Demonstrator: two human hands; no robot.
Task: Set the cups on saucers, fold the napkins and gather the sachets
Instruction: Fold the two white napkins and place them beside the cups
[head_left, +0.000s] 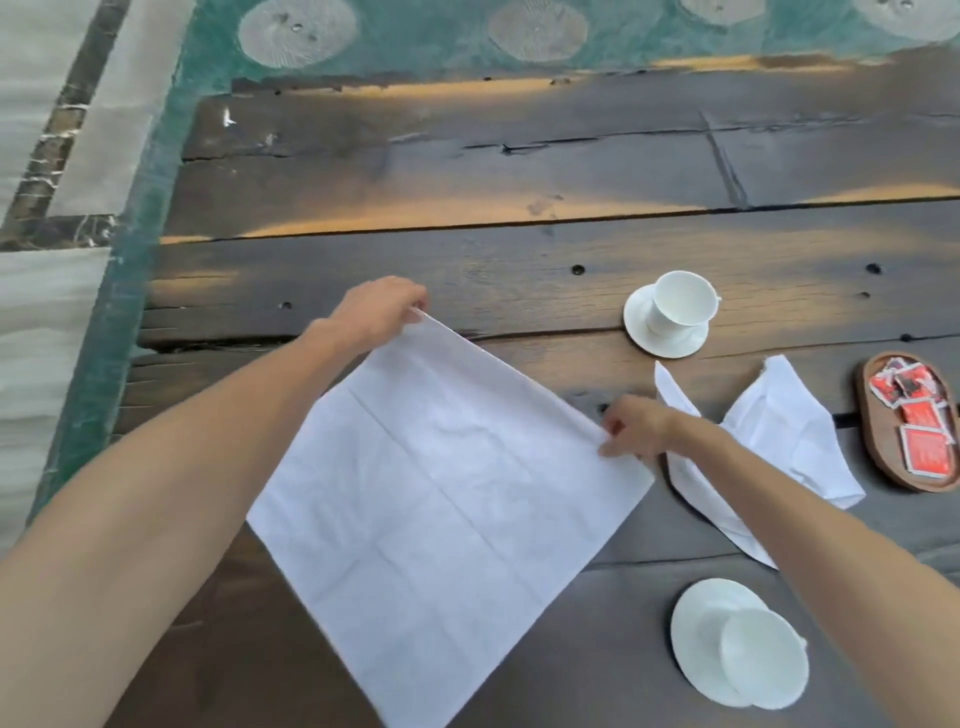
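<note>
The dark plank counter (467, 171) carries everything. At its centre the open napkin (441, 493) lies flat and creased, light and limp by the look of it; best taken at corners and edges. The left hand (379, 306) pinches its eleven o'clock corner, the right hand (639, 426) its three o'clock edge. A second napkin (779, 431) lies rumpled at three o'clock. Cups on saucers, probably fragile, sit at one o'clock (675, 306) and five o'clock (743, 644). Red sachets (924, 441) fill the tray (865, 415) at three o'clock.
</note>
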